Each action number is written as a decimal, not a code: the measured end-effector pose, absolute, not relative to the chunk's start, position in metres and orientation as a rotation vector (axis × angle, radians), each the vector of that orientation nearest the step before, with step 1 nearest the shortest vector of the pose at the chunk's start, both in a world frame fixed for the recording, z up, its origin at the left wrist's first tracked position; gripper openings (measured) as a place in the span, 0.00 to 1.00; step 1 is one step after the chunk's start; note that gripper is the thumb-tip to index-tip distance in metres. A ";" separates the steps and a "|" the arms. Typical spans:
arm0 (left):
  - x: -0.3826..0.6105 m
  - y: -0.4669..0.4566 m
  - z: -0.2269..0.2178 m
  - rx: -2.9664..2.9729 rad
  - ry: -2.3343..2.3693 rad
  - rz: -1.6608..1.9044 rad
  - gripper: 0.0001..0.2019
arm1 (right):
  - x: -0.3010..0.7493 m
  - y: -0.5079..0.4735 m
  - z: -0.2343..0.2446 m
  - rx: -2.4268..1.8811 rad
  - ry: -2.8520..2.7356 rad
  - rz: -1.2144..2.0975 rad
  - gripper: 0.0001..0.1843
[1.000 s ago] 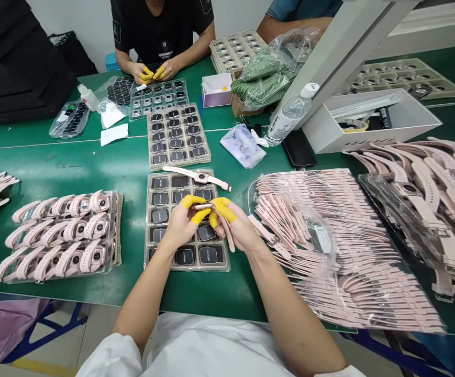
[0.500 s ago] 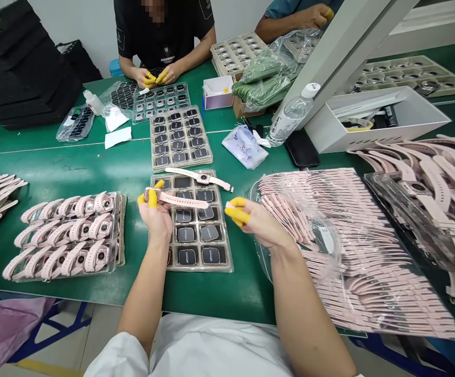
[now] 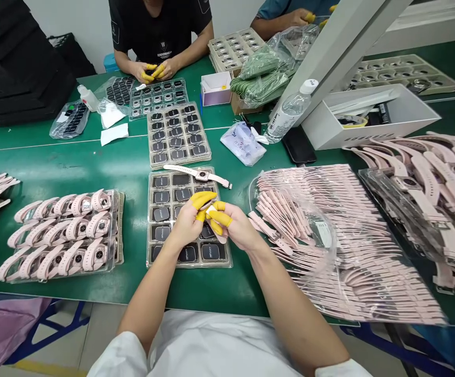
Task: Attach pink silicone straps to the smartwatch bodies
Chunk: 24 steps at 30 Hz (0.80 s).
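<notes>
My left hand [image 3: 188, 220] and my right hand [image 3: 233, 226] meet over a clear tray of dark watch faces [image 3: 154, 259]. Both wear yellow finger cots. Together they pinch a pink watch with its strap [image 3: 216, 230]; the strap hangs down between the palms. A finished pink watch [image 3: 198, 175] lies flat across the tray's far edge. A bag of loose pink straps [image 3: 309, 230] sits just right of my right hand.
Assembled pink watches fill a tray [image 3: 60, 235] at the left. A second tray of watch faces [image 3: 177, 133] lies further back. A person in black [image 3: 158, 31] works across the green table [image 3: 74, 162]. A water bottle [image 3: 288, 112] and white box [image 3: 372, 118] stand at right.
Half a second ago my hands were apart, the left holding the watch out flat. They have come back together over the tray and both grip the watch.
</notes>
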State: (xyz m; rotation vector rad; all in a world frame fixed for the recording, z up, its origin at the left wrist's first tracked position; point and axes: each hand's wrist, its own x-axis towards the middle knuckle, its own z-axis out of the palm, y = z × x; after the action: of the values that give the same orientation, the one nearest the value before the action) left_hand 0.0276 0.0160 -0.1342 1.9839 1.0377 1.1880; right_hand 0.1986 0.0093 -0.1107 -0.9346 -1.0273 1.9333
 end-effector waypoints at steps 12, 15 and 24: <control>0.030 0.014 -0.130 1.856 1.158 1.268 0.16 | 0.196 0.016 -0.112 -0.905 -0.791 1.958 0.20; 0.030 0.014 -0.130 1.931 1.144 1.233 0.18 | 0.198 0.016 -0.113 -0.895 -0.877 1.959 0.19; 0.029 0.014 -0.127 2.008 1.060 1.160 0.19 | 0.202 0.016 -0.112 -0.867 -0.918 1.964 0.18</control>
State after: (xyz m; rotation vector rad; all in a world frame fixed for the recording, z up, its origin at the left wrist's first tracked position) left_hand 0.0286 0.0140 -0.1268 2.0080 1.0595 1.1600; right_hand 0.2020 0.0163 -0.1121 -0.8670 -0.9179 1.9636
